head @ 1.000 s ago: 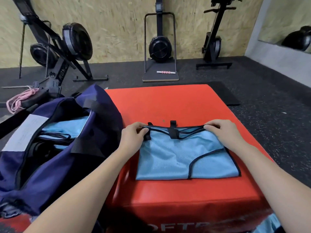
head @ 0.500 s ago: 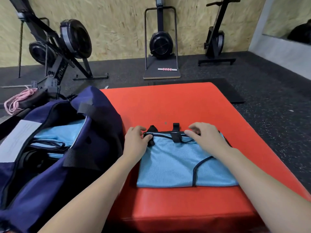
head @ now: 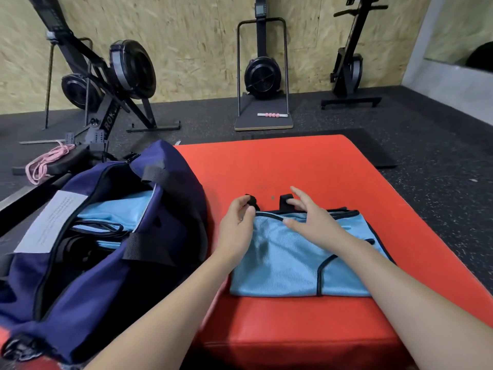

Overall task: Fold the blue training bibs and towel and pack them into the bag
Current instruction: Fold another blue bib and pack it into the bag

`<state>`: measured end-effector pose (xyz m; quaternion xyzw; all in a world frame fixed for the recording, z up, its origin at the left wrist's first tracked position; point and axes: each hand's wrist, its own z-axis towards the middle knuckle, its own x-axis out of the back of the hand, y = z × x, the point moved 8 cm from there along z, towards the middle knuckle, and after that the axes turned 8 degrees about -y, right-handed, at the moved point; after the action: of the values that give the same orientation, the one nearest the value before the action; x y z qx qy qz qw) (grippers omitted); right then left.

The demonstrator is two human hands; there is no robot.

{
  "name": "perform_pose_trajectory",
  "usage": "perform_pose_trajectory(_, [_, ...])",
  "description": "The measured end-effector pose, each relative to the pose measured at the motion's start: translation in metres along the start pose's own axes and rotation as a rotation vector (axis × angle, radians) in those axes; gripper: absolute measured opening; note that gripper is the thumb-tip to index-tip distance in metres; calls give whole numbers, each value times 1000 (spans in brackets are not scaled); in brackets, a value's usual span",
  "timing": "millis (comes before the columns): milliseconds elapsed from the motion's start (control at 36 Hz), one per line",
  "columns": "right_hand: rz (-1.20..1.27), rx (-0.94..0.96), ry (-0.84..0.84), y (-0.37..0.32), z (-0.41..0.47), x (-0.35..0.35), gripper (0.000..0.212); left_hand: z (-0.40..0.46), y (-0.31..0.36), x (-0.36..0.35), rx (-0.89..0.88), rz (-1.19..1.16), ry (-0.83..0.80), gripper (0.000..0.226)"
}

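Observation:
A light blue training bib (head: 288, 263) with black trim lies folded flat on the red padded box (head: 306, 166). My left hand (head: 237, 225) pinches the bib's black strap at its far left corner. My right hand (head: 309, 217) hovers over the bib's far edge with fingers spread and straight, fingertips near a black strap loop. The navy bag (head: 88, 276) sits unzipped to the left of the box, with folded light blue fabric (head: 114, 212) and black straps inside.
Black rowing machines (head: 117, 76) stand along the chipboard wall at the back. A pink rope (head: 45, 161) lies on the dark rubber floor at far left. A board with a pink roller (head: 272, 115) stands behind the box. A black mat lies at right.
My right hand slid left along the bib's far edge, from the right corner to the middle, and opened. My left hand stayed on the left corner. The view moved closer.

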<state>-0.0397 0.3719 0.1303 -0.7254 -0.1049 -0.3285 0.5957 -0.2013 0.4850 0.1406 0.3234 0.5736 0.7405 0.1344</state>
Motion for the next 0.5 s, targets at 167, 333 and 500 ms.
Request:
perform_pose_trajectory(167, [-160,11,-52,7,7,-10,74,1,-5,-24,-116,517,-162,36])
perform_pose_trajectory(333, [-320,-47,-53,19,20,-11,72,2,-13,-38,-72,982,-253,54])
perform_pose_trajectory(500, [-443,-98,-55,21,31,-16,55,10,-17,-41,-23,1038,-278,65])
